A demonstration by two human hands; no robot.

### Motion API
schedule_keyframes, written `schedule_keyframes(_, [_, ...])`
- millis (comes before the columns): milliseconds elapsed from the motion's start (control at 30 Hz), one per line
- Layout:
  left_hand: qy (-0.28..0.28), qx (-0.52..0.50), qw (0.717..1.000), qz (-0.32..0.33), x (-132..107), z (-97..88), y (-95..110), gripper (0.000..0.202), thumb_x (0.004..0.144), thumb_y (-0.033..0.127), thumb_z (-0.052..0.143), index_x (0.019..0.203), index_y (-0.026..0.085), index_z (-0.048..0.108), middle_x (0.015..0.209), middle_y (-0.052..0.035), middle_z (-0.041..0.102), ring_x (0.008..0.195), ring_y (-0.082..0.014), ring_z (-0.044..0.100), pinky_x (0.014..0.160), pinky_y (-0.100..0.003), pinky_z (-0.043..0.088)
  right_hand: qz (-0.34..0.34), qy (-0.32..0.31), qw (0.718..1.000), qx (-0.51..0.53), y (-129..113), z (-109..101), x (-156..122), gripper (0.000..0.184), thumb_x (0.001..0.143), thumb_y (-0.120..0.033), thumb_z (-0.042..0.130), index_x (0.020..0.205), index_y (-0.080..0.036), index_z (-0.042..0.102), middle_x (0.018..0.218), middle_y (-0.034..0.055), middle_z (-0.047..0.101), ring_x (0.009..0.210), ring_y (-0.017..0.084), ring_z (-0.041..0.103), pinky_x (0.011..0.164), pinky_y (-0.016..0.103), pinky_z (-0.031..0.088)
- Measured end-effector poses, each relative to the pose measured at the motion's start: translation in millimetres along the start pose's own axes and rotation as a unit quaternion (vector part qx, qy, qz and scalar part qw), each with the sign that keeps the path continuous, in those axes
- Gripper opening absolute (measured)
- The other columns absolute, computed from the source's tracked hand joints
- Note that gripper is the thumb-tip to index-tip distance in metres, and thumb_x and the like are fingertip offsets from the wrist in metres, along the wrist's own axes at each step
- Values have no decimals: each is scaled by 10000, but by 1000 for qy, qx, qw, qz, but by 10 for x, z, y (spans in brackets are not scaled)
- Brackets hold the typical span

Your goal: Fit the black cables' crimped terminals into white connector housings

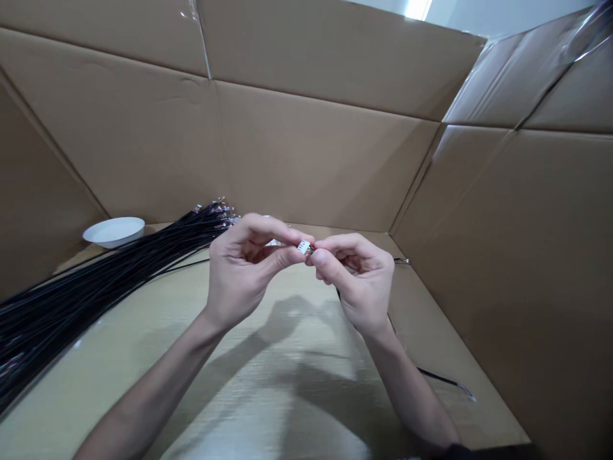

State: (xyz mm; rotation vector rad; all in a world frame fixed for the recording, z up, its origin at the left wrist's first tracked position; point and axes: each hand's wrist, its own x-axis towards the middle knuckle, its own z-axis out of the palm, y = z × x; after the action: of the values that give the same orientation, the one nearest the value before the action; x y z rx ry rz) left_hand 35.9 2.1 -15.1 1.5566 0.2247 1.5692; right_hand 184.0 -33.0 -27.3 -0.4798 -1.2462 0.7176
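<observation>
The left hand's (238,265) fingers pinch a connector (303,246) between thumb and forefinger; the right hand's (364,275) fingers grip the wires (311,250) just beside it. The connector sits in the narrow gap between the two sets of fingertips, raised above the counter (186,364). It is small, white and blocky, with a row of dark marks on its face, too small to tell as slots or print. The wires leaving it are thin and of several colours, green and reddish among them.

Left of the fingers lies a thick bundle of black cables (119,275), their ends crowded with small plugs (223,211). Beyond it, farther left, is a white dish (113,231). Right of and nearer than the fingers, a black lead (438,377) ends in a pale tip. Cardboard walls (325,153) rise behind everything.
</observation>
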Motion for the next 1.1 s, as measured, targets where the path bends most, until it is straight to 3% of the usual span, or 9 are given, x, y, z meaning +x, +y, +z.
schedule_keyframes(233, [-23,19,999,36,-2,13,30,208,837,69,825,867,275,827,900,45,815,855,-62,773,806,-104,657,-53,-11,998,-36,32,29,-74,88,867,-118,798,874,-190,749,713,-38,687,593,47,570,528,141,483])
schedule_keyframes(467, [-45,34,997,43,-2,-33,59,197,847,124,832,872,319,839,911,27,815,831,-92,778,744,-140,667,-75,1,994,-83,28,41,-143,87,903,-127,760,889,-196,708,705,-45,651,562,49,522,501,159,444])
schedule_keyframes(633, [-53,79,994,57,-6,-73,98,145,851,185,842,850,330,841,904,7,816,792,-118,773,707,-198,678,-28,-38,995,-83,-61,-1,-96,101,908,-120,752,861,-196,705,667,-56,618,548,34,496,515,140,434])
schedule_keyframes(767, [-46,102,992,61,15,-92,67,166,845,135,836,851,301,836,905,8,814,823,-115,776,722,-184,669,51,-57,997,-26,-30,-41,0,116,908,-162,765,824,-175,686,620,-56,610,519,26,488,489,119,410])
schedule_keyframes(833, [-35,128,988,78,24,-117,42,157,834,119,841,849,275,824,885,9,809,831,-120,778,732,-188,675,107,-82,990,31,39,-65,52,107,915,-228,779,900,-175,688,646,-46,648,521,35,517,486,122,428])
schedule_keyframes(933, [5,166,981,96,36,-201,27,223,791,99,878,901,269,783,888,33,801,854,-128,788,783,-206,705,172,-128,973,82,154,-107,111,275,881,-282,826,1081,-182,666,744,-32,701,540,39,541,503,133,454])
schedule_keyframes(1000, [39,177,979,95,63,-292,58,314,771,79,893,948,282,732,891,63,791,866,-121,792,804,-199,715,200,-154,966,64,208,-142,126,329,861,-291,844,1101,-175,652,774,-22,707,570,43,558,536,142,470])
schedule_keyframes(1100, [63,205,968,130,153,-508,213,361,777,90,899,987,255,656,883,78,778,866,-101,790,811,-173,706,196,-184,963,-28,256,-199,115,254,906,-324,789,1045,-161,651,775,6,715,622,71,605,566,168,477])
